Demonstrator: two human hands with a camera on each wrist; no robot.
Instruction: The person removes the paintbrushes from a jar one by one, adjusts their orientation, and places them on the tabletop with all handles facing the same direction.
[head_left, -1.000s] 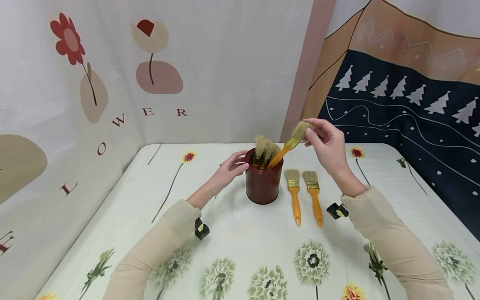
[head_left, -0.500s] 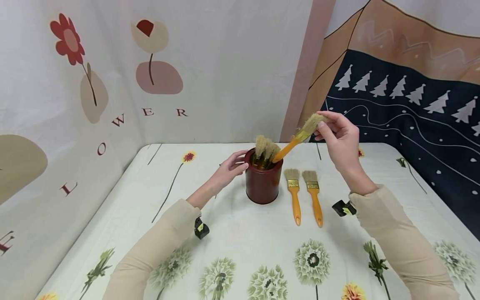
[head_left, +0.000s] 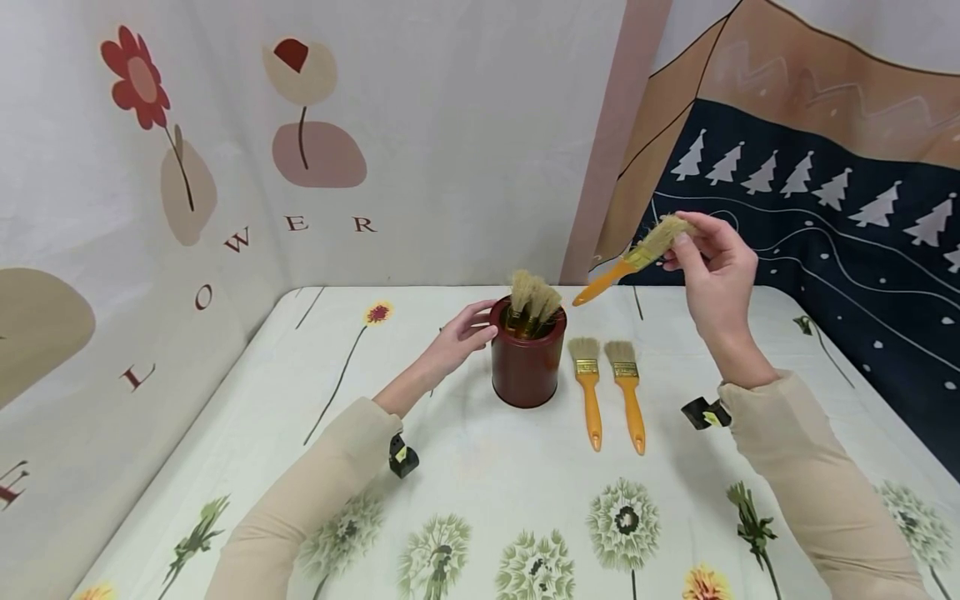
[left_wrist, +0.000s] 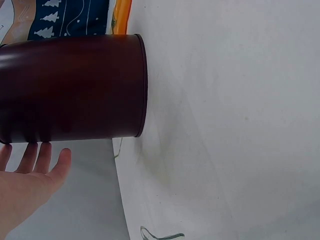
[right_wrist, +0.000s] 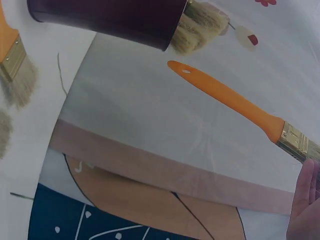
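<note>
A dark red can (head_left: pixel 527 362) (left_wrist: pixel 75 90) (right_wrist: pixel 115 17) stands upright mid-table with several bristle heads (head_left: pixel 531 293) sticking out of its top. My left hand (head_left: pixel 467 333) rests against the can's left side near the rim, fingers fairly straight (left_wrist: pixel 35 160). Up and to the right of the can, my right hand (head_left: pixel 708 262) pinches the bristle end of an orange-handled paintbrush (head_left: pixel 628 260) (right_wrist: pixel 235 102). That brush hangs in the air clear of the can, handle pointing down-left towards it.
Two more orange-handled brushes (head_left: pixel 588 390) (head_left: pixel 628 393) lie side by side on the flowered tablecloth (head_left: pixel 480 483) just right of the can, bristles away from me. Printed fabric backdrops (head_left: pixel 375 133) close off the table's far and side edges.
My right hand has drawn the brush up and to the right, so its handle has come out of the can. The left hand and can have stayed put.
</note>
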